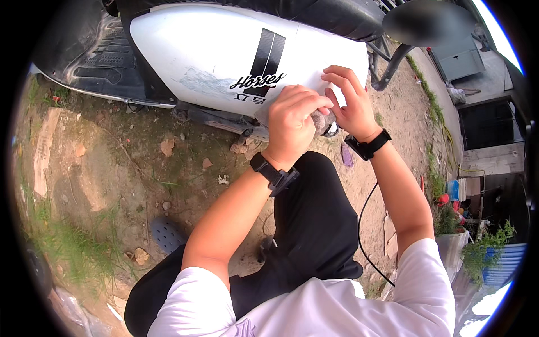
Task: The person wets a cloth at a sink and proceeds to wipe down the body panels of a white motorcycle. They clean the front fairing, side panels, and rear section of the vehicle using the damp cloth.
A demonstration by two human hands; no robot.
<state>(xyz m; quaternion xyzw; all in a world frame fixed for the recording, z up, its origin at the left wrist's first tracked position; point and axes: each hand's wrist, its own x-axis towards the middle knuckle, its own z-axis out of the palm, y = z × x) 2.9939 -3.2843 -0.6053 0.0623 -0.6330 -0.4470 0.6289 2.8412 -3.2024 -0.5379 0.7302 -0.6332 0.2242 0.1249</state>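
A white scooter side panel (196,50) stretches across in front of me, with black stripes, dark lettering and a scuffed grey patch along its lower part. My left hand (293,121) is at the panel's lower right edge, its fingers curled closed; whatever they hold is hidden. Close beside it, my right hand (355,106) has its thumb and fingers bent but apart, with white panel showing between them. The right thumb comes near the left fingers; I cannot tell if they touch. A brownish-grey thing (321,121), partly covered, shows just below and between the hands.
A black scooter seat (331,19) runs above the panel, and a ridged black footboard (104,64) lies to the left. Dirt ground holds dry leaves (167,147) and grass (73,241). A black cable (362,224) curves beside my right arm. A blue tub (504,264) stands far right.
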